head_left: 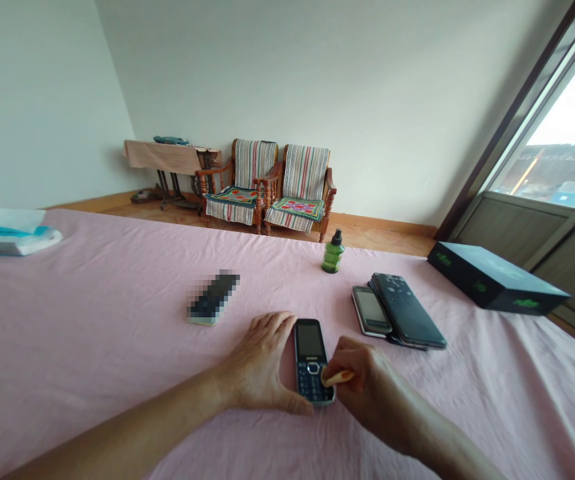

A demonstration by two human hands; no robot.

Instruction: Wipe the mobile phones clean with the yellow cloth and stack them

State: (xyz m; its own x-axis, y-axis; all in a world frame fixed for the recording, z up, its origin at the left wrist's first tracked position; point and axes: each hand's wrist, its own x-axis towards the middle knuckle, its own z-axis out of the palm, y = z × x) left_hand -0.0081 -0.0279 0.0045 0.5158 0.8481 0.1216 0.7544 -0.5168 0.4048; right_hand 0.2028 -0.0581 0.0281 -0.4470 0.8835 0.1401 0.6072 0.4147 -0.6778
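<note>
A dark keypad phone (310, 363) lies face up on the pink cloth, screen end away from me. My left hand (266, 363) braces it from the left, fingertips at its upper left edge and thumb at its bottom edge. My right hand (360, 373) is closed around a small cream-coloured tool (340, 378) with an orange mark, perhaps a brush. The tool's tip touches the right side of the keypad. How far it reaches inside my fist is hidden.
A small silver-edged phone (371, 310) and a large dark phone (406, 310) lie to the right. Behind them are a green spray bottle (333, 252) and a black box (495, 277). A blurred-out dark device (215, 297) lies left, a tissue pack (12, 237) at far left.
</note>
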